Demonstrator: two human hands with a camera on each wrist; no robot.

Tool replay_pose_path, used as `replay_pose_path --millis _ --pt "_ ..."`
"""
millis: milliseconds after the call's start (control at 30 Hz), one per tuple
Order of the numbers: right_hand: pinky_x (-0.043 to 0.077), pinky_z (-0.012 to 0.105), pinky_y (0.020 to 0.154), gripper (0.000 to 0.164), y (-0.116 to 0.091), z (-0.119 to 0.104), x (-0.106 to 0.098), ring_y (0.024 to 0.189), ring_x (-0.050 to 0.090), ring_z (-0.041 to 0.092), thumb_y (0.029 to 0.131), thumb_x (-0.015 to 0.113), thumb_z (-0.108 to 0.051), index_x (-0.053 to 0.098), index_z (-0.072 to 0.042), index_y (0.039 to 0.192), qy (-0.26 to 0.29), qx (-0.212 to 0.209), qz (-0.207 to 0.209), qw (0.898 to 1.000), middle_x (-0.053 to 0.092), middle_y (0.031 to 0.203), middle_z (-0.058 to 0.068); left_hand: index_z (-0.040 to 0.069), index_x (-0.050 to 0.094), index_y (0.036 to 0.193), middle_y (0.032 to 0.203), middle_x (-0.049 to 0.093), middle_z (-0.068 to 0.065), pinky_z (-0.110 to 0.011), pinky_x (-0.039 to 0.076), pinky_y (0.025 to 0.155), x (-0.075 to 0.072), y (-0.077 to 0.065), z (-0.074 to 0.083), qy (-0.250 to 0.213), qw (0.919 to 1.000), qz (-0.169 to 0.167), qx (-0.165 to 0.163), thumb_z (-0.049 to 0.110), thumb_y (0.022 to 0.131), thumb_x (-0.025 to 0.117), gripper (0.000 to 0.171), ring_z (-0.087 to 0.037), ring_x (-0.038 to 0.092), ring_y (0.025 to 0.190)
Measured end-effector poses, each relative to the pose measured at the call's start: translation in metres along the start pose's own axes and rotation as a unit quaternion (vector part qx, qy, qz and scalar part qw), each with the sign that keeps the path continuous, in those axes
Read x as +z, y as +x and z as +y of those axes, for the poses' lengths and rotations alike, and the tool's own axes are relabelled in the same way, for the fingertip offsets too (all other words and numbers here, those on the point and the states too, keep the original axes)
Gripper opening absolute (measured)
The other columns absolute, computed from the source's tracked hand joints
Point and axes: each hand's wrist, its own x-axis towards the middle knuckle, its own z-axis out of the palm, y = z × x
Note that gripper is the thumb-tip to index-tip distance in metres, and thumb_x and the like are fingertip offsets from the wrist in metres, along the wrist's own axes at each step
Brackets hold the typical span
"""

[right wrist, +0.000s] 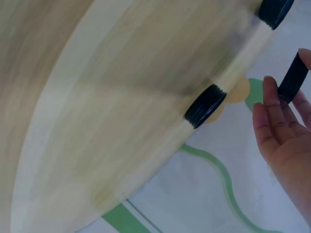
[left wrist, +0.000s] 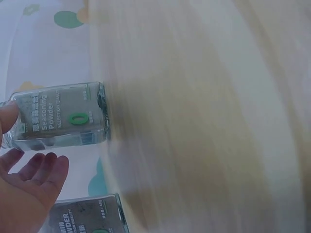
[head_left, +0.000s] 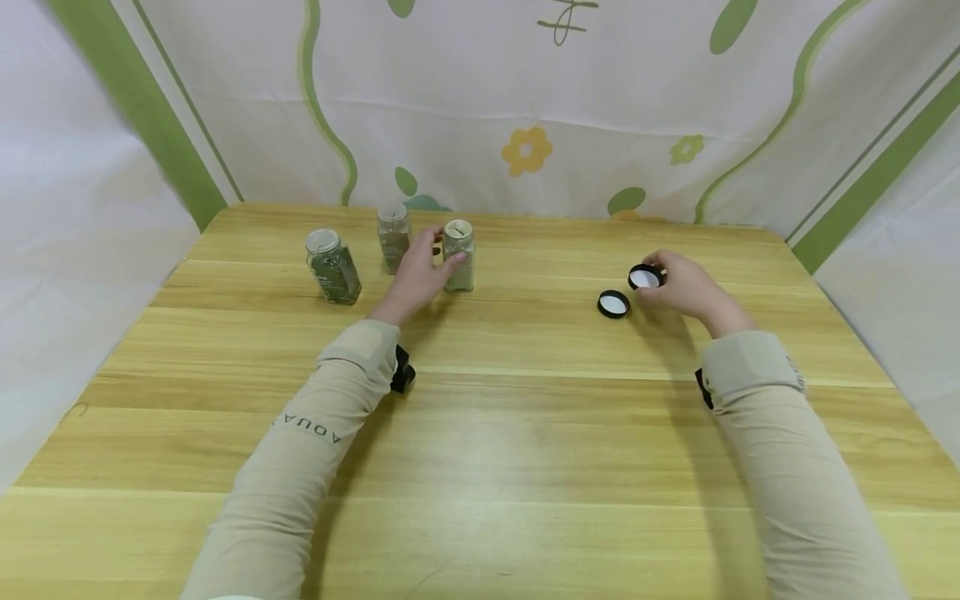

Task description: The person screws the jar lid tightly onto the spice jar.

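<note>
My left hand (head_left: 418,279) has its thumb and forefinger at the upper part of a glass seasoning powder jar (head_left: 460,267), pinching it; the other fingers are spread apart from the glass. The jar is upright and shows a pale top with a dark mark. Just left of it stands a second jar (head_left: 394,242), its label partly visible in the left wrist view. A jar with dark green contents (head_left: 335,273) is farther left. Between thumb and fingers, my right hand (head_left: 686,287) holds a black lid (right wrist: 293,80) with a white inside, raised off the table.
Two more black lids lie on the table in the right wrist view: one lid (right wrist: 205,107) near the far edge, another lid (right wrist: 276,12) beside it. A patterned curtain (head_left: 600,108) hangs behind the wooden table (head_left: 525,417).
</note>
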Motion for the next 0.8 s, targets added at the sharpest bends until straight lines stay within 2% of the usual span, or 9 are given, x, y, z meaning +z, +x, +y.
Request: replay_pose_path --millis 200,467,800 --pt "0.038 0.058 0.098 0.061 0.005 -0.012 0.004 0.116 0.046 0.046 0.092 0.06 -0.022 0.036 0.011 0.138 0.003 -0.012 0.009 1.0 0.041 0.135 0.033 0.002 0.023 0.148 0.153 0.031 -0.016 -0.046 0.035 0.113 -0.001 0.0 -0.001 -0.02 0.9996 -0.02 -0.003 0.029 0.1 0.048 0.06 -0.032 0.033 0.141" --pt "0.044 0.054 0.093 0.056 0.012 -0.027 0.013 0.112 0.052 0.044 0.093 0.059 -0.02 0.042 0.01 0.137 0.0 -0.041 0.028 0.999 0.047 0.134 0.032 0.001 0.022 0.148 0.148 0.034 -0.018 -0.044 0.04 0.109 -0.002 0.001 0.0 -0.039 0.9988 -0.03 0.003 0.023 0.098 0.054 0.064 -0.032 0.037 0.136" --pt "0.038 0.058 0.101 0.06 0.018 -0.044 0.018 0.124 0.044 0.043 0.094 0.059 -0.026 0.039 0.002 0.142 -0.002 -0.051 0.039 0.998 0.044 0.14 0.027 0.004 0.027 0.148 0.146 0.037 -0.016 -0.045 0.039 0.109 -0.005 0.007 -0.002 -0.027 0.999 -0.034 -0.009 0.028 0.095 0.059 0.066 -0.032 0.038 0.134"
